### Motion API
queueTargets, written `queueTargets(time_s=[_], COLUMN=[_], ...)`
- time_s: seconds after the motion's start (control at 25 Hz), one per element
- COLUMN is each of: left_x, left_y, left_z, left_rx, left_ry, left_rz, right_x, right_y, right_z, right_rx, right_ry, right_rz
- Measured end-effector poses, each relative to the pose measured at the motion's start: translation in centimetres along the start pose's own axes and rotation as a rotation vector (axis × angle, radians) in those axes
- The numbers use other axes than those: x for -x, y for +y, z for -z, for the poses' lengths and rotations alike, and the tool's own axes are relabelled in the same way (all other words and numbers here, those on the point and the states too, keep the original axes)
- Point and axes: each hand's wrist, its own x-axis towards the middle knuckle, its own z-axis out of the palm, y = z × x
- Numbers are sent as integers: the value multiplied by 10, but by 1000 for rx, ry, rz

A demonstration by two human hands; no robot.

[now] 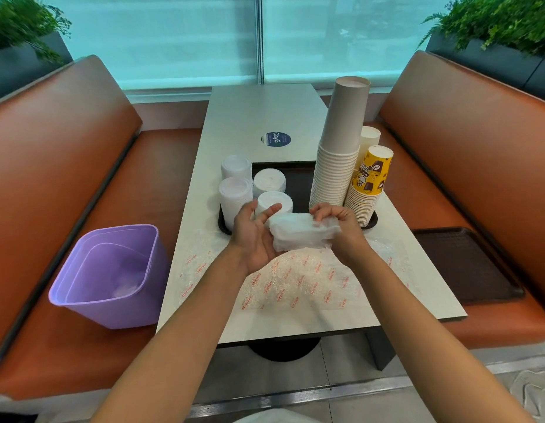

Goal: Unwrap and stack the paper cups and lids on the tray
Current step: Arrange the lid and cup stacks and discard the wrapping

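A wrapped bundle of lids (301, 235) is held above the table's near edge, just in front of the black tray (298, 181); it is cupped from below by the left hand (254, 236), fingers spread and nearly straight, while the wrap is pinched at its end by the right hand (341, 227), fingers curled. White lid stacks (236, 193) and tall cup stacks (338, 160) are seen on the tray, printed plastic wrap (298, 282) on the table (265, 117), and a purple bin (112, 276) on the left bench.

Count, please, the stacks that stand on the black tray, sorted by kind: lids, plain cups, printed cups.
White lid stacks: 4
Plain paper cup stacks: 2
Yellow printed cup stacks: 1
Total: 7 stacks on the black tray
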Motion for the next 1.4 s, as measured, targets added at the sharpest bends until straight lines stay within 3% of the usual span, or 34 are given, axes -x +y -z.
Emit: queueTargets(time_s=[0.08,0.24,0.4,0.48,0.6,0.72,0.84,0.92,1.08,1.24,1.4], left_x=[3,3,3,1,0,-5,-6,-8,-14,-10,-8], left_y=[4,1,-4,-6,-5,-3,-7,-16,-20,-11,-2], left_z=[-2,-2,3,3,2,1,-4,-7,-10,-8,-15], left_rx=[-143,-518,-811,-879,-902,-793,-448,-445,-348,-679,-829], left_ry=[-34,10,63,42,36,65,99,49,160,193,122], left_rz=[31,-157,-411,-484,-490,-429,-255,-165,-288,-430,-324], right_x=[0,2,7,6,4,3,0,-1,2,1,-4], right_y=[1,1,-13,-15,-6,-1,4,9,9,4,-3], right_z=[1,6,6,7,10,11,4,-1,-1,8,12], right_rx=[60,162,-228,-71,144,25,-123,-74,-20,71,185], right_ry=[-26,-53,-55,-133,-160,-104,72,153,126,-12,-106], right_rz=[69,62,-224,-358,-382,-356,-324,-280,-269,-307,-303])
